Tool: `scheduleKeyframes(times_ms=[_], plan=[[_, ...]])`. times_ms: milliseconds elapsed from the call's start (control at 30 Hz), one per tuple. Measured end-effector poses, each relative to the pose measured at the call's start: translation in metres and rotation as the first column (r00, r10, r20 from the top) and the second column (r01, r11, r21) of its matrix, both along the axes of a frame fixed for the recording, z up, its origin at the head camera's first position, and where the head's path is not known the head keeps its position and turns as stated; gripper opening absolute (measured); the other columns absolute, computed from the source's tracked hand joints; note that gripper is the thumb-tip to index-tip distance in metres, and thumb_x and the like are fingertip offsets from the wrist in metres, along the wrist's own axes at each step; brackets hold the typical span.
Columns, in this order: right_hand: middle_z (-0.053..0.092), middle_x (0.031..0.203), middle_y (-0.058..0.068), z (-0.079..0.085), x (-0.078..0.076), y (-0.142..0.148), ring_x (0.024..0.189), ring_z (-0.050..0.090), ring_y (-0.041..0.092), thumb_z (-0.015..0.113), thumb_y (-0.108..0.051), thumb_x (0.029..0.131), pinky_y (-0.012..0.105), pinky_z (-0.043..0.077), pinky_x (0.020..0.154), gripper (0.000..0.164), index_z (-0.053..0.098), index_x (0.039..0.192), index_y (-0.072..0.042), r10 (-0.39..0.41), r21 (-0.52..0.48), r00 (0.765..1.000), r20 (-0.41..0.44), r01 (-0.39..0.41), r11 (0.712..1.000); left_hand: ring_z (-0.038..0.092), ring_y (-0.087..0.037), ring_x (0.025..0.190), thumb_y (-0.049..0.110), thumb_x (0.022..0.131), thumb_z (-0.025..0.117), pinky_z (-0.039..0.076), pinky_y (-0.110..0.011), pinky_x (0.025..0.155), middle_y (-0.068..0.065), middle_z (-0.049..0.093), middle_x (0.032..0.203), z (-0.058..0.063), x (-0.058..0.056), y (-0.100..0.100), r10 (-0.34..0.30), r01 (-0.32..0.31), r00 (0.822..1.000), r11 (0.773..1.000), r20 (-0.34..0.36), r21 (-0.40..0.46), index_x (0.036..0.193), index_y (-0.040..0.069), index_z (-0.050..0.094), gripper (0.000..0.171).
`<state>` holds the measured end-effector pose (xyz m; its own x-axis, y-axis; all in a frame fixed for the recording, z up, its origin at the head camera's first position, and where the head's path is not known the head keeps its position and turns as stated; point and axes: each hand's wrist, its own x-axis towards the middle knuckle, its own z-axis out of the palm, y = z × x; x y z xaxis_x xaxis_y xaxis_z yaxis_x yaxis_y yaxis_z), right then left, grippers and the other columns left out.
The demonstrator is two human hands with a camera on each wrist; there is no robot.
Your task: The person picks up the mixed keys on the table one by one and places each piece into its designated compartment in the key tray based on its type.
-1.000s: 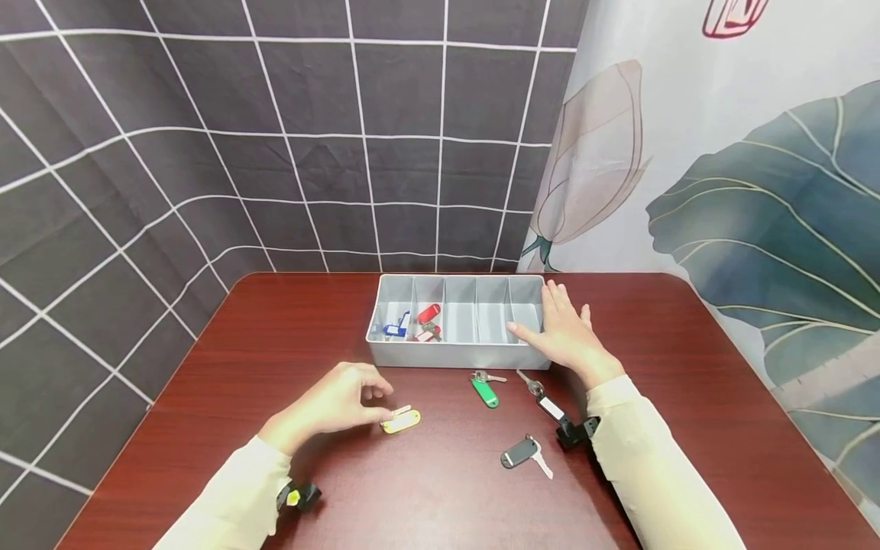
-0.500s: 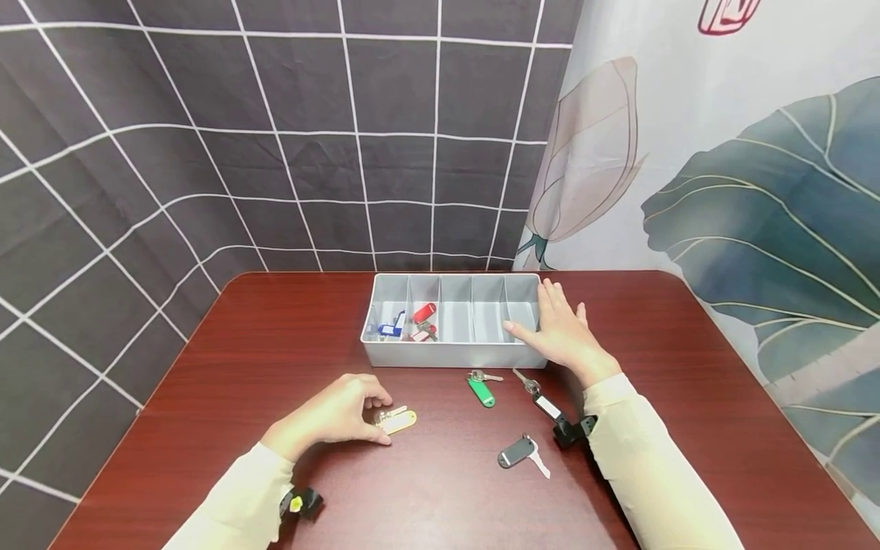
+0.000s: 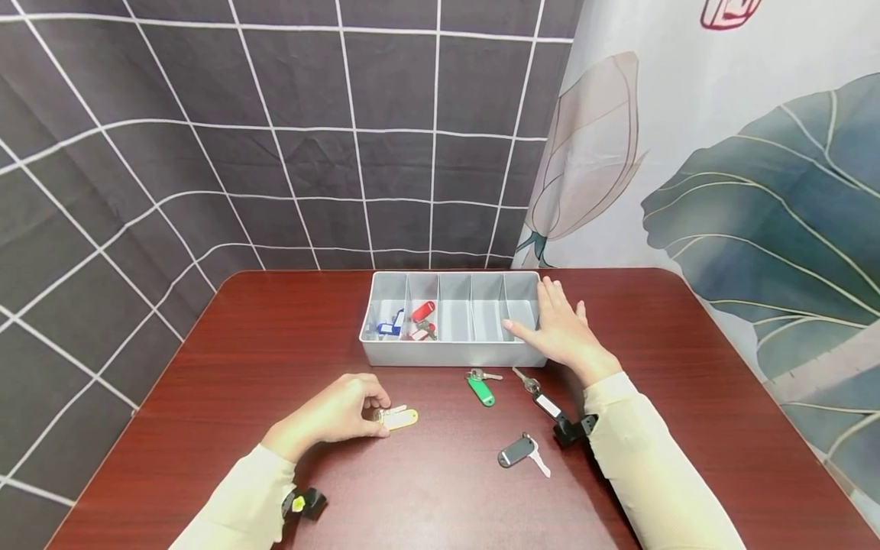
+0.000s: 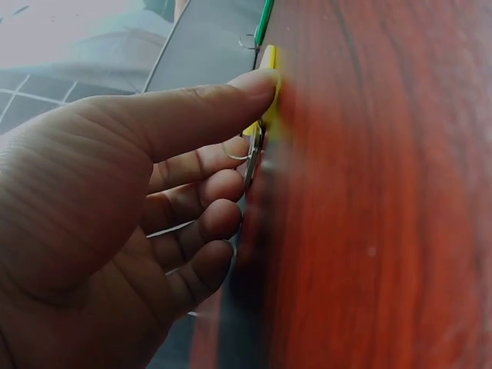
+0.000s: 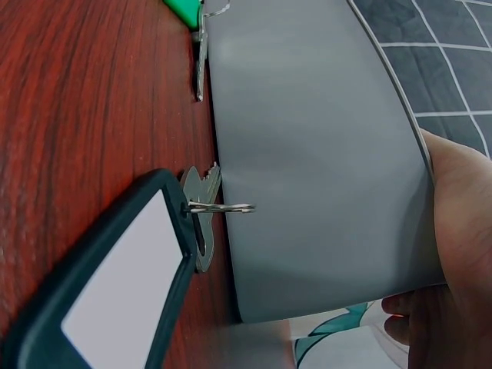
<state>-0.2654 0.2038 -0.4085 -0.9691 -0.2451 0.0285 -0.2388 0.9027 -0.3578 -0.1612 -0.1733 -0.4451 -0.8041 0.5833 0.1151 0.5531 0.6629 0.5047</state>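
Note:
At the table's left-centre, my left hand [image 3: 344,409] pinches a yellow key tag [image 3: 406,418] between thumb and fingers. Seen from the left wrist, the thumb lies on the yellow tag [image 4: 270,58], with its ring and key [image 4: 252,157] by the fingers. My right hand [image 3: 567,332] holds the right end of a grey divided box [image 3: 454,354], its thumb over the front rim and its other fingers along the right side. The right wrist view shows the box's outer wall [image 5: 315,154] and part of that hand [image 5: 465,215].
Blue-tagged keys [image 3: 392,325] lie in the box's leftmost compartment, red-tagged ones [image 3: 423,312] in the one beside it. In front of the box are a green-tagged key [image 3: 481,390], a black-tagged key [image 3: 548,405] and a dark grey-tagged key [image 3: 517,452].
My left hand has closed its thumb and fingers onto the yellow key tag, which has turned slightly. The right hand stays at the box. The head view has shifted a little.

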Motion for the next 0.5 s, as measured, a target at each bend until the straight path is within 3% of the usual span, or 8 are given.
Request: scheduleKeyframes(times_ms=[500], plan=[[-0.003, 0.16, 0.017, -0.0003, -0.0003, -0.0002, 0.146, -0.003, 0.032, 0.04, -0.081, 0.081, 0.068, 0.001, 0.107, 0.115, 0.003, 0.152, 0.001, 0.0, 0.004, 1.0, 0.015, 0.0, 1.0, 0.049, -0.002, 0.066, 0.024, 0.078, 0.079, 0.042, -0.018, 0.059, 0.014, 0.052, 0.071, -0.0039, -0.0021, 0.0034, -0.015, 0.016, 0.999, 1.0, -0.041, 0.026, 0.082, 0.021, 0.074, 0.008]])
